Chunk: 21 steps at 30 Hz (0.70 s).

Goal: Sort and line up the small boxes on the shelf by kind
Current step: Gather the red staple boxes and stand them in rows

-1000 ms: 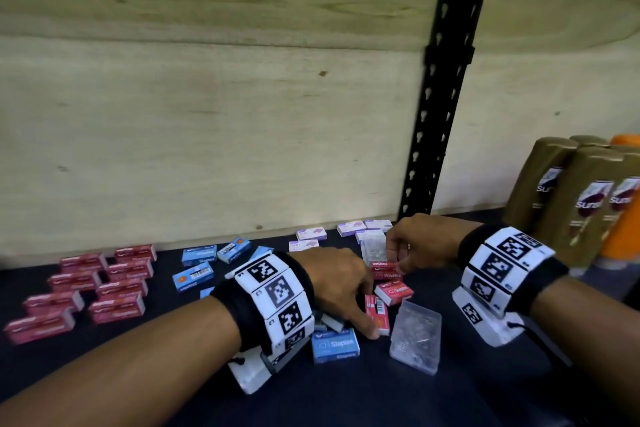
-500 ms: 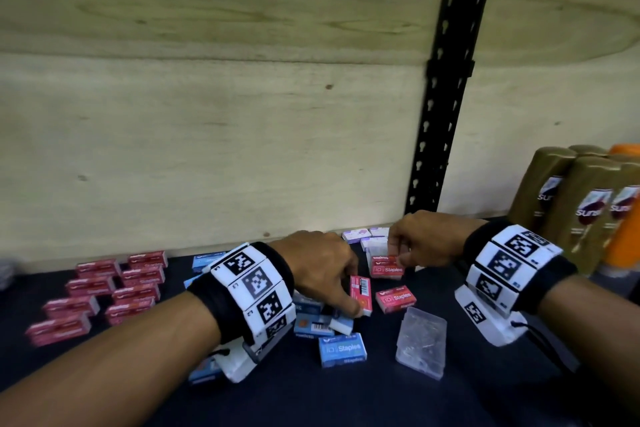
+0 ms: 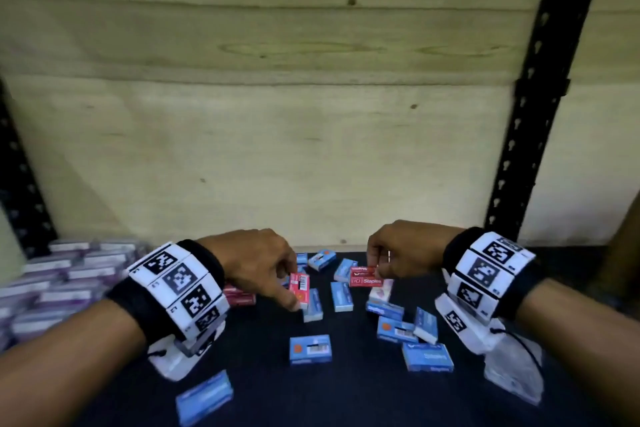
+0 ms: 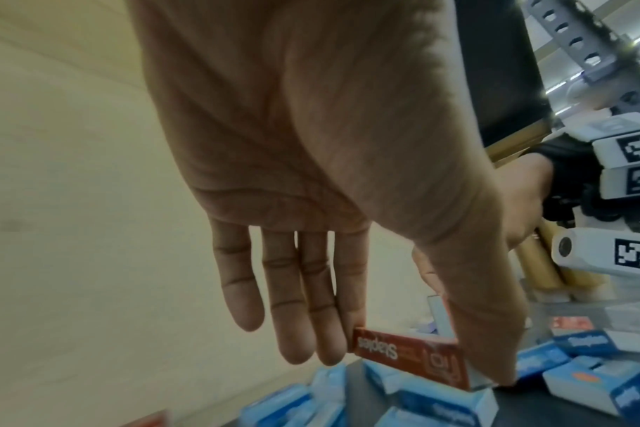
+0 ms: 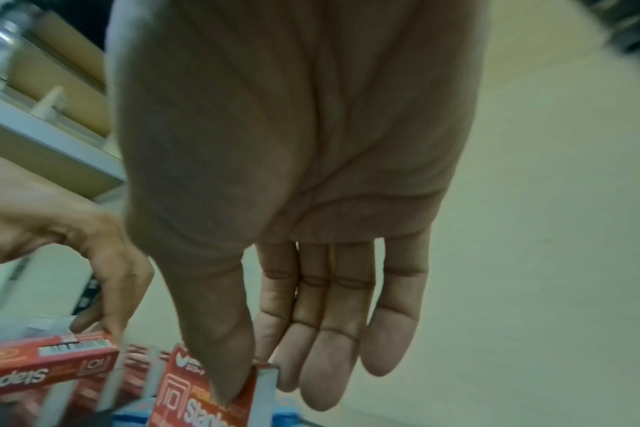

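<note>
My left hand [image 3: 291,287] pinches a red staples box [image 3: 300,283] between thumb and index finger, just above the dark shelf [image 3: 346,402]. The left wrist view shows that red box [image 4: 391,349] in the left hand [image 4: 426,354], over blue boxes. My right hand [image 3: 376,268] pinches a second red staples box [image 3: 365,277] by its end. In the right wrist view, thumb and index finger of the right hand [image 5: 256,387] hold this box [image 5: 194,404]. Several blue boxes [image 3: 310,349] lie scattered below both hands. More red boxes [image 3: 239,299] sit behind my left wrist.
Rows of small boxes [image 3: 69,282] stand at the far left, blurred. A clear plastic case [image 3: 516,376] lies under my right wrist. A black slotted upright [image 3: 540,97] rises at the right, another [image 3: 17,184] at the left. A plywood wall [image 3: 277,149] closes the back.
Both hands have lifted their red boxes and carried them left, over the blue boxes. The view has swung left; the bottles at the right are out of sight.
</note>
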Motion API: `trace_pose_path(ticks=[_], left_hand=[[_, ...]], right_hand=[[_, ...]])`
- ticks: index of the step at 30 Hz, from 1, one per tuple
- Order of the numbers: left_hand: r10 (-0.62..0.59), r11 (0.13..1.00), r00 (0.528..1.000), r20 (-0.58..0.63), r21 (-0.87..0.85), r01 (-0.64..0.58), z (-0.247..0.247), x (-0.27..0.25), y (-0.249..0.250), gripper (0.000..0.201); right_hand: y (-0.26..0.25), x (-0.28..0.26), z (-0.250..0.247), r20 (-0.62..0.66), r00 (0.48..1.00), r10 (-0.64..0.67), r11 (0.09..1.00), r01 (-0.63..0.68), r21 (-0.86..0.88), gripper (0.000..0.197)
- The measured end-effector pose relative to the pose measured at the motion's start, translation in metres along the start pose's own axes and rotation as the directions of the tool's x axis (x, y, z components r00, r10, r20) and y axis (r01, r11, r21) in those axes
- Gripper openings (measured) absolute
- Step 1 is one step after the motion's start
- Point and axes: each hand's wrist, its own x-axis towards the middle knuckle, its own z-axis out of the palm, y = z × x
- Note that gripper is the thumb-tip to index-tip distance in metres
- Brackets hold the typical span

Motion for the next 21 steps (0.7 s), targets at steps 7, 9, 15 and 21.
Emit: trace_pose_path(ticks=[7,9,15,21], left_hand=[[-0.167,0.983,0.982,0.087,-0.063,0.172,0.025,-0.065,-0.061,0.057],[-0.202,0.976,0.974,0.107,-0.066,0.210,0.033,-0.080,-0.074,0.055],[-0.273,0.954,0.953,0.132,-0.089,0.285,0.049,-0.111,-0.097,0.062],[-0.280,0.951,0.949,0.142,-0.097,0.295,0.057,-0.118,-0.102,0.067]], right_hand=[[-0.085,0.039,0.010,0.056,0.984,-0.166,0.986,0.165,0.026,0.013],[-0.106,0.047,0.014,0.070,0.977,-0.200,0.980,0.198,0.028,0.013],[-0.143,0.062,0.024,0.114,0.959,-0.258,0.966,0.256,0.032,0.009],[-0.149,0.062,0.025,0.113,0.961,-0.250,0.968,0.249,0.027,0.008]])
